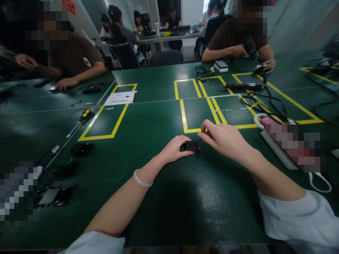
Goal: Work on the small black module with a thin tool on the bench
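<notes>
A small black box-shaped part (192, 146) rests on the green table near the middle of the view. Around its left side curl the thumb and fingers of my left hand (173, 150), which is closed on it and wears a pale bangle at the wrist. Just to the right of the part, my right hand (224, 137) is closed in a pinch. A thin dark bit shows between its fingertips and the part, too small to name.
At left lie a yellow-black screwdriver (81, 120) and several black parts (82, 149). Yellow tape marks rectangles, one holding a paper label (121, 98). To the right are a black electric screwdriver (245, 86), looped cables and a tape roll (258, 120). Two people work across the table.
</notes>
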Available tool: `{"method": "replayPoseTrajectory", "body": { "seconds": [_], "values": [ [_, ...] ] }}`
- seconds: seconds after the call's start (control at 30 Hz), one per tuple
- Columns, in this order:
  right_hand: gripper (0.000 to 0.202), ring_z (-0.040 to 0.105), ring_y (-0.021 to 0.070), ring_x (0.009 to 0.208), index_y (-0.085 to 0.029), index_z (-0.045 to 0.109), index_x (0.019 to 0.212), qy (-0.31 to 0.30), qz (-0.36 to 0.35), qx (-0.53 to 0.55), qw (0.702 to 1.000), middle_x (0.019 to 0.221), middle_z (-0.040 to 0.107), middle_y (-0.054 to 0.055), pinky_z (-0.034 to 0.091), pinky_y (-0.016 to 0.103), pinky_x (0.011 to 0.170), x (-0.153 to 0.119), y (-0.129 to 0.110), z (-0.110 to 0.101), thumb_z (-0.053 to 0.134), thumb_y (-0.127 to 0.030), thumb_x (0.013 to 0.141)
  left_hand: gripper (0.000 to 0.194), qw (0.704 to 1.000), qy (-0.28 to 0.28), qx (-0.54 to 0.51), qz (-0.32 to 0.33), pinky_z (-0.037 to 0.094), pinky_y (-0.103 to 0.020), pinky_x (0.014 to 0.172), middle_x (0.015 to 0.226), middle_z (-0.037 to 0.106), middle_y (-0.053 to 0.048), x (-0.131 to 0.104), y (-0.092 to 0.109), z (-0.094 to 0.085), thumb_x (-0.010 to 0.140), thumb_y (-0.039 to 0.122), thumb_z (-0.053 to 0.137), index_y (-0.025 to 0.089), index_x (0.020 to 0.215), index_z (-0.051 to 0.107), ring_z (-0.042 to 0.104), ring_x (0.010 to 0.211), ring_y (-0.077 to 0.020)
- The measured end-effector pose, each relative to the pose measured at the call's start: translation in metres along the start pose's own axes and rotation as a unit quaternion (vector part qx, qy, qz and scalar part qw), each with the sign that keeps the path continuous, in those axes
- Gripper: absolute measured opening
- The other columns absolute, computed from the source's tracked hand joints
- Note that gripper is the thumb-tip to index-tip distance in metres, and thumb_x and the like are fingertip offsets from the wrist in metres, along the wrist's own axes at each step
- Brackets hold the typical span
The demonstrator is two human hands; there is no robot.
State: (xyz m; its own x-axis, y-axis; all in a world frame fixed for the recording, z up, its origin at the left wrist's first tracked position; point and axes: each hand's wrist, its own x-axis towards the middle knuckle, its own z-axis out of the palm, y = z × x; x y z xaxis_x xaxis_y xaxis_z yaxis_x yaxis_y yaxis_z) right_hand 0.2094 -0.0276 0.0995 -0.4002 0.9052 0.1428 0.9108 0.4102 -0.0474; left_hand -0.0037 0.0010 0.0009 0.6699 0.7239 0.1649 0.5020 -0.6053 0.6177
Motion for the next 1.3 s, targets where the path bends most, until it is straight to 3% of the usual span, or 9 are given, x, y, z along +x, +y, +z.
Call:
{"method": "replayPoseTrajectory", "body": {
  "seconds": [0.23,0.47,0.63,0.83,1.07,1.3],
  "values": [
    [0.022,0.063,0.0187,0.067,-0.019,0.049,0.108,0.001,-0.009,0.033,0.999,0.081,0.069,0.004,0.026,0.027,0.054,-0.0006,0.0003,-0.0006,0.035,-0.031,0.096,0.038,1.0,-0.001,0.0,0.001,0.043,-0.035,0.092,0.114,0.061,-0.006,-0.0002,-0.001,0.0006,0.085,0.044,0.063,0.021,0.115,0.057,0.055,0.105,-0.0229],
    [0.025,0.062,0.0204,0.065,-0.02,0.052,0.098,-0.006,0.001,-0.006,1.0,0.074,0.068,0.004,0.024,0.028,0.053,0.0002,0.0007,-0.0007,0.034,-0.038,0.096,0.039,1.0,0.0,-0.001,0.002,0.043,-0.035,0.092,0.113,0.061,-0.007,-0.0006,-0.0016,0.0009,0.085,0.045,0.063,0.021,0.115,0.056,0.055,0.106,-0.0231],
    [0.022,0.063,0.0187,0.068,-0.019,0.048,0.108,0.008,-0.012,0.029,0.999,0.083,0.07,0.004,0.027,0.027,0.054,-0.0008,0.0013,0.0008,0.033,-0.029,0.095,0.039,1.0,-0.006,0.0,-0.002,0.043,-0.036,0.093,0.114,0.061,-0.007,-0.0004,-0.0013,0.0007,0.085,0.045,0.063,0.021,0.115,0.057,0.055,0.107,-0.0237],
    [0.027,0.062,0.0203,0.065,-0.02,0.051,0.101,-0.006,0.008,0.0,1.0,0.075,0.068,0.004,0.024,0.028,0.053,0.0003,-0.0015,-0.002,0.033,-0.039,0.096,0.039,1.0,0.004,-0.001,0.0,0.043,-0.035,0.092,0.112,0.061,-0.006,-0.0004,0.0004,0.0004,0.085,0.045,0.064,0.021,0.115,0.057,0.055,0.104,-0.0224],
    [0.023,0.062,0.019,0.066,-0.019,0.047,0.109,0.006,0.004,0.022,1.0,0.08,0.069,0.004,0.024,0.027,0.053,-0.0003,0.0006,-0.0002,0.033,-0.031,0.094,0.038,1.0,-0.005,0.0,0.0,0.042,-0.035,0.093,0.113,0.061,-0.007,-0.0001,0.0005,-0.0005,0.085,0.043,0.064,0.021,0.115,0.057,0.055,0.106,-0.0232],
    [0.027,0.061,0.0196,0.064,-0.02,0.052,0.1,-0.015,0.017,-0.015,1.0,0.073,0.068,0.004,0.022,0.028,0.052,0.0007,0.001,-0.0006,0.032,-0.038,0.096,0.039,1.0,0.003,-0.001,0.008,0.043,-0.035,0.091,0.112,0.061,-0.007,-0.001,-0.0014,0.0004,0.085,0.045,0.063,0.021,0.115,0.057,0.055,0.104,-0.0228]
  ]
}}
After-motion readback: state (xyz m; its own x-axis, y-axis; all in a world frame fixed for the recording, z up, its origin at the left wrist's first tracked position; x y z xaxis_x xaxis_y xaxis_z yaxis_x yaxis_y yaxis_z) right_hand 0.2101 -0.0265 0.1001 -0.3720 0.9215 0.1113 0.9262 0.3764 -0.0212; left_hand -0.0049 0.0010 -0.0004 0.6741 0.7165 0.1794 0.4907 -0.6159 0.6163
